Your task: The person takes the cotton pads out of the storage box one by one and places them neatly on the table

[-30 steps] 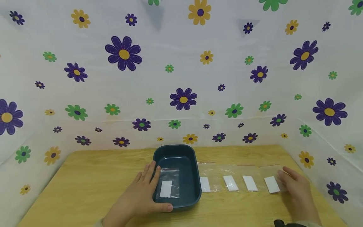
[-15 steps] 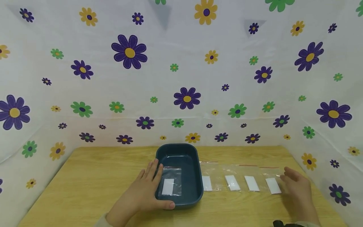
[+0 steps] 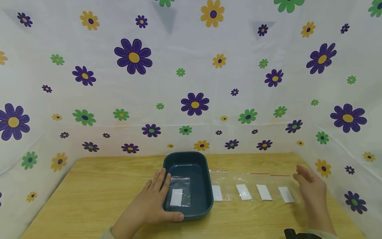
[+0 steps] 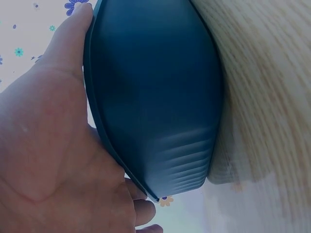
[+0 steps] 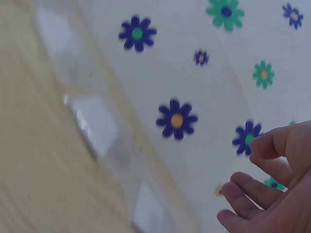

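Observation:
My left hand lies along the left side of a dark blue tray, its straight fingers on the rim and the thumb at the front corner. In the left wrist view the palm faces the tray's outer wall. Inside the tray is a clear zip bag with a white card in it. My right hand hovers just right of the rightmost zip bag, fingers loosely bent. Nothing shows between its fingers in the right wrist view.
To the tray's right, several similar clear bags lie in a row, including one beside the tray and two in the middle, one left of the other. A flowered white cloth stands around the wooden table.
The right hand has let go of the rightmost bag's edge and drawn slightly up and away. That bag now lies straighter in the row. The left hand stays on the tray.

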A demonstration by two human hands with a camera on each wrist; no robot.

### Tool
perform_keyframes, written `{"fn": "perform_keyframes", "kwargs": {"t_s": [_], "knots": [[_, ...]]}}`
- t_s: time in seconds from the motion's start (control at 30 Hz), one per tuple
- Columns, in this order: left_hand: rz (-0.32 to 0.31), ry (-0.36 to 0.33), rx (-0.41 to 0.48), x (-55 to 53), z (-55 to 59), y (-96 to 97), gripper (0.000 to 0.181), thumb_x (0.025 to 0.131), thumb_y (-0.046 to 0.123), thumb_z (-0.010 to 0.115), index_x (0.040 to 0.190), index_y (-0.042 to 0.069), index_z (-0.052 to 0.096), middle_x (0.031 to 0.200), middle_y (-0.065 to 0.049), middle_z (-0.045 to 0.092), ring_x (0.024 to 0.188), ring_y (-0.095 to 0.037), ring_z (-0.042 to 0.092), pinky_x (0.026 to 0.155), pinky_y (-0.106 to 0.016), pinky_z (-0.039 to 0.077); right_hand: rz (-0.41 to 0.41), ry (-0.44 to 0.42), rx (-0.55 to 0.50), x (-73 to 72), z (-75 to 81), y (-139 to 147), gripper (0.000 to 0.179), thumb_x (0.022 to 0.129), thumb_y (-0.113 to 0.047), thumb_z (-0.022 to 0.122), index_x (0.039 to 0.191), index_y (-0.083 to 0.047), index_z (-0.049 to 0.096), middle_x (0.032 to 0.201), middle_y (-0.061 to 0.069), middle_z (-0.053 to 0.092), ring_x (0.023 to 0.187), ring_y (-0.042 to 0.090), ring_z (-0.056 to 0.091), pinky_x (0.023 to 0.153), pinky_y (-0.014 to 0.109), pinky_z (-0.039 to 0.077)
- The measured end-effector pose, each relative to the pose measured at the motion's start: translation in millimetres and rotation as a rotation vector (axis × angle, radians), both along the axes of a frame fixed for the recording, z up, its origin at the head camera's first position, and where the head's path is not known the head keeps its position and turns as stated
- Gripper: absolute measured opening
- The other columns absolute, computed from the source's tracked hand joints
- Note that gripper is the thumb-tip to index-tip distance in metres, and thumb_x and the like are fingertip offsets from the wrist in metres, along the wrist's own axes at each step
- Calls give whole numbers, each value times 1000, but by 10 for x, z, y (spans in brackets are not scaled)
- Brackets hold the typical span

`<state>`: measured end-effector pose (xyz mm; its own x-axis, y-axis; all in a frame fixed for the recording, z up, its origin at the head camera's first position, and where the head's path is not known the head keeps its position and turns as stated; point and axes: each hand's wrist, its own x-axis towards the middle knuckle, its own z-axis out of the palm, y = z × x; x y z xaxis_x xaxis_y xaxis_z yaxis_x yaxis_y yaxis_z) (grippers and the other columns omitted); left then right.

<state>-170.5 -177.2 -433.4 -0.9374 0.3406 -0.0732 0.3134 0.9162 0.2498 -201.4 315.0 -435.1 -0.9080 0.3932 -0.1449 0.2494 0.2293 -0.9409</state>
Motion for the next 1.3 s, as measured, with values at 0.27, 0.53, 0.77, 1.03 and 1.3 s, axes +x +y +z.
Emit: {"fn": "perform_keyframes", "kwargs": {"t_s": [0.27, 0.53, 0.77, 1.03, 1.3], "knots": [[7, 9, -1, 11, -7, -13, 138, 59, 98, 51, 161, 11, 17, 168, -16, 0, 154, -37, 3, 120, -60, 17, 226, 282, -268, 22, 276, -574, 44, 100, -24, 63, 140, -11, 51, 123, -16, 58, 109, -4, 59, 89, 10, 49], [10, 4, 1, -15, 20, 6, 139, 58, 98, 54, 161, 12, 17, 168, -16, 0, 154, -38, 4, 120, -60, 18, 296, 250, -312, -71, 381, -1191, 45, 101, -19, 60, 142, -5, 48, 121, -11, 61, 116, 6, 59, 99, 21, 50], [8, -25, 19, -13, 48, 17, 138, 59, 96, 55, 161, 11, 17, 168, -17, 2, 154, -39, 5, 119, -61, 19, 369, 247, -482, -173, 476, -1707, 42, 102, -10, 55, 143, -6, 49, 140, 11, 55, 120, 18, 61, 103, 33, 49], [12, -63, 41, -7, 23, 64, 135, 61, 93, 58, 160, 11, 18, 168, -16, 2, 154, -39, 6, 119, -62, 19, 438, 209, -612, -140, 404, -2192, 41, 101, -10, 54, 142, -5, 52, 141, 18, 56, 123, 29, 60, 102, 38, 51], [13, -44, 46, -5, 46, 35, 136, 61, 94, 57, 160, 10, 18, 168, -17, 2, 154, -38, 6, 119, -61, 18, 527, 180, -633, -96, 297, -2417, 45, 99, -10, 56, 143, -2, 50, 137, 16, 60, 124, 29, 59, 101, 38, 51]]}}
